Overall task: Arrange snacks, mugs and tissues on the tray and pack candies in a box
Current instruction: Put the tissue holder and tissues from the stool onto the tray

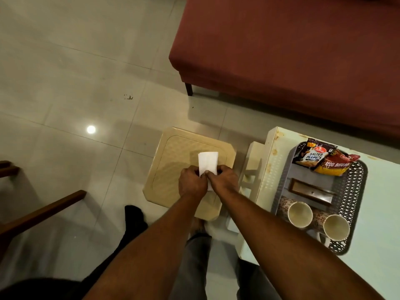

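Note:
A white folded tissue (207, 162) is held over a beige plastic stool (171, 169). My left hand (191, 180) and my right hand (224, 178) both pinch its near edge. On the white table to the right stands a grey tray (355, 191) with a patterned rim. At the tray's far end lie a salted peanuts packet (312, 155) and a yellow-red snack packet (335, 164). A brown box (309, 191) sits in the tray's middle. Two patterned mugs (299, 214) (335, 229) stand at its near end.
A red sofa (292, 50) fills the upper right, close behind the white table (381, 256). A wooden chair arm (39, 215) crosses the lower left. Tiled floor (65, 83) spreads to the left. My legs are below the stool.

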